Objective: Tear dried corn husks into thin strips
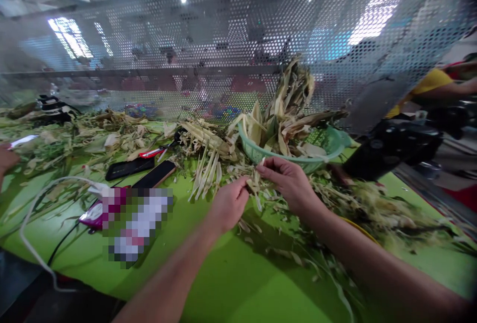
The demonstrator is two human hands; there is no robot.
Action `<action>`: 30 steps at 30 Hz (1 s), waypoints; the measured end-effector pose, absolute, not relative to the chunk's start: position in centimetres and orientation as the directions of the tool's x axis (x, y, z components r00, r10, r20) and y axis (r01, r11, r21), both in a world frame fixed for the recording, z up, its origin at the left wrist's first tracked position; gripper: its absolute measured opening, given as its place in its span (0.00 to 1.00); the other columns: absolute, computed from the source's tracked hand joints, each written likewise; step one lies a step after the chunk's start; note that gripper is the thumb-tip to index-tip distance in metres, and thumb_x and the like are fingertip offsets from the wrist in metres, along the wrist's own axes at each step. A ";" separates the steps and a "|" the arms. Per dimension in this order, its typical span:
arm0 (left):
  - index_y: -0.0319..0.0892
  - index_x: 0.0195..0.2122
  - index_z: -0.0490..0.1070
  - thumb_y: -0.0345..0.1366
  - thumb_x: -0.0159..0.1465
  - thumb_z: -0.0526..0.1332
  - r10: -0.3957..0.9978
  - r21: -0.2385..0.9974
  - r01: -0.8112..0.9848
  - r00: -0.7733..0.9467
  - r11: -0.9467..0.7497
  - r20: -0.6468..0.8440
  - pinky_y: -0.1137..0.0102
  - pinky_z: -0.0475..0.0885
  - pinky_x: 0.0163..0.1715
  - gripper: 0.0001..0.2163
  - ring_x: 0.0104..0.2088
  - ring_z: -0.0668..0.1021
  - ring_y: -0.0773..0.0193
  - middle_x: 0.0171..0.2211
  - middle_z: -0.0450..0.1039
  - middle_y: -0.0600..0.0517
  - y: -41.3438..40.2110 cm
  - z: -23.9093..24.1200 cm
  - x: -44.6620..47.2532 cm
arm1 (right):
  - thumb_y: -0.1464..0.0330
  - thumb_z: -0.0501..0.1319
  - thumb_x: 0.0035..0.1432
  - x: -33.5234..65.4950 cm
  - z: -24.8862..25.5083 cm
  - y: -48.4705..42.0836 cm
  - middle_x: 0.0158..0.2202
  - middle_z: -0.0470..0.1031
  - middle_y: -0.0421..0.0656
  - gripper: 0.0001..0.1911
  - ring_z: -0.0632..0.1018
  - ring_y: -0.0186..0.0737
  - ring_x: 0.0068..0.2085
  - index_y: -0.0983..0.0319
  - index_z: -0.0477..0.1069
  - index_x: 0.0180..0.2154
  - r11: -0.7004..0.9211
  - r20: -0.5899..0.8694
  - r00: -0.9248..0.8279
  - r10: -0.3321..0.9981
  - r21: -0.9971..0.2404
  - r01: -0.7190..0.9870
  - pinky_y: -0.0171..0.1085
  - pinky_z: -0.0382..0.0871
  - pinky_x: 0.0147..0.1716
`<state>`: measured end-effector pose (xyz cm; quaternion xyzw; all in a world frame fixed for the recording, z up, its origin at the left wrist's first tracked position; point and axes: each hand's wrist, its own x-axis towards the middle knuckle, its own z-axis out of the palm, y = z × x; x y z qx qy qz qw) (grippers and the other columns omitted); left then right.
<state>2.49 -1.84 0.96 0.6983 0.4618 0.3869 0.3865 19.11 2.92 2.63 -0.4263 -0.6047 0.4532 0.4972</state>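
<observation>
My left hand (228, 203) and my right hand (288, 180) meet over a bright green table (231, 283), both pinched on a small pale strip of corn husk (256, 184) between them. My fingers are curled closed on it. Just behind the hands stands a green plastic basket (323, 157) piled high with dried husks (288, 99). A bundle of pale husk strips (206, 164) lies to the left of my hands.
Loose husks litter the table, thick at the right (376, 208) and far left. Two dark phones (129, 168) and a red-handled tool (154, 151) lie left of centre. A white cable (37, 203) curls near the left edge. A perforated metal screen (238, 49) rises behind. Another person's hand (5, 158) shows at far left.
</observation>
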 end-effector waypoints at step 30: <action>0.43 0.36 0.67 0.49 0.63 0.57 0.983 0.996 -0.078 0.174 -0.053 0.066 0.72 0.61 0.27 0.14 0.27 0.65 0.68 0.27 0.61 0.55 -0.5 0.6 1.3 | 0.60 0.56 0.60 19.2 3.3 2.0 0.23 0.64 0.36 0.14 0.65 0.35 0.26 0.60 0.65 0.26 0.461 0.267 -0.391 0.881 -0.672 0.580 0.33 0.56 0.26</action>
